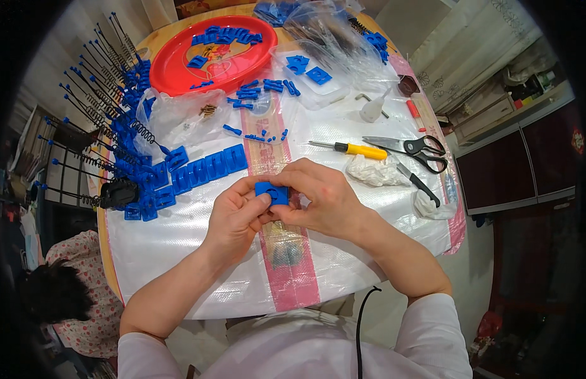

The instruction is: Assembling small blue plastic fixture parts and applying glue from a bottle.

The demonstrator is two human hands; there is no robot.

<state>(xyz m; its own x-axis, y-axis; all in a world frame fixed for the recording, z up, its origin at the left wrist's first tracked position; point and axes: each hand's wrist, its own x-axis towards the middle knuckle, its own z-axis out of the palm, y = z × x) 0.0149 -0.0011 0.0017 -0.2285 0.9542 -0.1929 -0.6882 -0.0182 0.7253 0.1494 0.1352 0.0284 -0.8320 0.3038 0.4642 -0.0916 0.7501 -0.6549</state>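
Both hands meet over the middle of the table around one small square blue plastic piece. My left hand pinches it from the left, with the thumb pressed on its near face. From the right, the thumb and fingers of my right hand close on the same piece. Fingers cover part of it, and a curved recess shows on its face. Just left of the hands stands a row of similar blue plastic pieces. Beyond the hands lie small blue rod-like parts.
Blue units with black springs crowd the left edge. A red tray holding blue parts stands at the back, near plastic bags and brass screws. Rightward lie a yellow-handled screwdriver, scissors and a knife. Another person is at lower left.
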